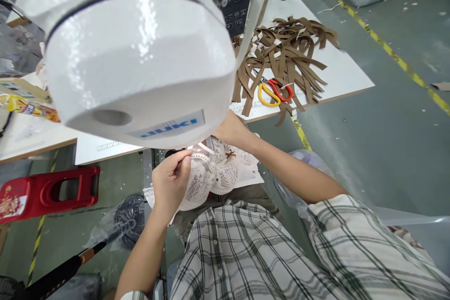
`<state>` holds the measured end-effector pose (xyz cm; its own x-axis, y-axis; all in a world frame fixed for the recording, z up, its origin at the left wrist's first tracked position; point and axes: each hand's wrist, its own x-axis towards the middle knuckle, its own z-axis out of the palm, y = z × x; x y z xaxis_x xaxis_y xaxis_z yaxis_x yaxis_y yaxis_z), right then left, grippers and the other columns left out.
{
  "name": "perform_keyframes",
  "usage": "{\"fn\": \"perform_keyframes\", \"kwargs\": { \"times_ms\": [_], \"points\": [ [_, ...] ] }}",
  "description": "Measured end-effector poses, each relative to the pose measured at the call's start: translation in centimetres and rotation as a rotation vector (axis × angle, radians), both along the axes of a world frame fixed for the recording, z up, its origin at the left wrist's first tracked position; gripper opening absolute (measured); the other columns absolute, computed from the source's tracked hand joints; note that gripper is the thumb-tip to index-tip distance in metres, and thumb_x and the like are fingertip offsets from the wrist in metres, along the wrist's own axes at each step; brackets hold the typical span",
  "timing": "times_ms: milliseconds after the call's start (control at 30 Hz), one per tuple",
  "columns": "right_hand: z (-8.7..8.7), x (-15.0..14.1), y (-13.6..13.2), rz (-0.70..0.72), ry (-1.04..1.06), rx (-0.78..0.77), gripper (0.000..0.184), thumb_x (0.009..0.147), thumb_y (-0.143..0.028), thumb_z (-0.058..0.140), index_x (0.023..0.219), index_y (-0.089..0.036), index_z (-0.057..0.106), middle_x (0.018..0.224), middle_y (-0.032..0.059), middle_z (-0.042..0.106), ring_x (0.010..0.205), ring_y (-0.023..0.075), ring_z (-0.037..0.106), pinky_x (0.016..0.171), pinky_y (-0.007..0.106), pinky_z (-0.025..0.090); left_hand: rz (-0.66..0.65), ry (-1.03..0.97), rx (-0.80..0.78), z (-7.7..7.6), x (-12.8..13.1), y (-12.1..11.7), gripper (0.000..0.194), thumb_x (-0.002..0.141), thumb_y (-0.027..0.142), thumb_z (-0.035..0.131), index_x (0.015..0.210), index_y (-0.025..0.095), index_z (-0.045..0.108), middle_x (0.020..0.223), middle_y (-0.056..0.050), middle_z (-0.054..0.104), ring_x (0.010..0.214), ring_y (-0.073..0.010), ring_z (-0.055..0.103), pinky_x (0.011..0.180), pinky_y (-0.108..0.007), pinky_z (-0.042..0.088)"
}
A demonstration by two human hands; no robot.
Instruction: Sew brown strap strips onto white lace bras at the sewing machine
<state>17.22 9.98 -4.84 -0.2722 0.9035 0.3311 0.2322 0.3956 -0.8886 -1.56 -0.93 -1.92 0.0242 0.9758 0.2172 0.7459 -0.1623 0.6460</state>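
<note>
A white lace bra point(199, 183) with a small brown bow point(230, 153) hangs at the table's front edge, over my lap. My left hand point(171, 179) is closed, thumb and forefinger pinching the bra's upper edge on the left. My right hand point(230, 130) reaches to the bra's far right side, and the machine head hides its fingertips, so their grip does not show. Right above both hands looms the white JUKI sewing machine point(147, 70), covering the needle area.
Brown fabric strips point(291, 56) lie piled on the white table point(346, 77) at the right. Scissors with yellow and red handles point(276, 92) rest on them. A red stool point(52, 192) stands on the floor at left. A yellow wrapper point(28, 107) lies on the left tabletop.
</note>
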Motion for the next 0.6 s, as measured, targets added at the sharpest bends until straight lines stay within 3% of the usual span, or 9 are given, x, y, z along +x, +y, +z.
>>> {"fn": "perform_keyframes", "kwargs": {
  "times_ms": [333,600],
  "points": [
    [-0.4,-0.5,0.1,-0.039,-0.038,0.038,0.005,0.084,-0.022,0.063,0.083,-0.018,0.066,0.094,0.0059,0.066,0.087,0.0208,0.061,0.077,0.034,0.049,-0.017,-0.064,0.069,-0.8,-0.4,0.2,0.02,0.094,0.024,0.059,0.102,0.023,0.077,0.097,-0.003,0.078,0.083,-0.0161,0.072,0.069,-0.024,0.053],
    [-0.2,0.6,-0.6,-0.026,-0.038,0.005,0.009,0.085,-0.027,0.062,0.079,-0.02,0.062,0.09,0.0042,0.063,0.079,0.0191,0.058,0.078,0.036,0.05,-0.086,-0.11,0.098,-1.1,0.1,0.4,0.019,0.093,0.018,0.06,0.102,0.021,0.077,0.082,-0.002,0.07,0.073,-0.0119,0.063,0.067,-0.023,0.049]
  ]
}}
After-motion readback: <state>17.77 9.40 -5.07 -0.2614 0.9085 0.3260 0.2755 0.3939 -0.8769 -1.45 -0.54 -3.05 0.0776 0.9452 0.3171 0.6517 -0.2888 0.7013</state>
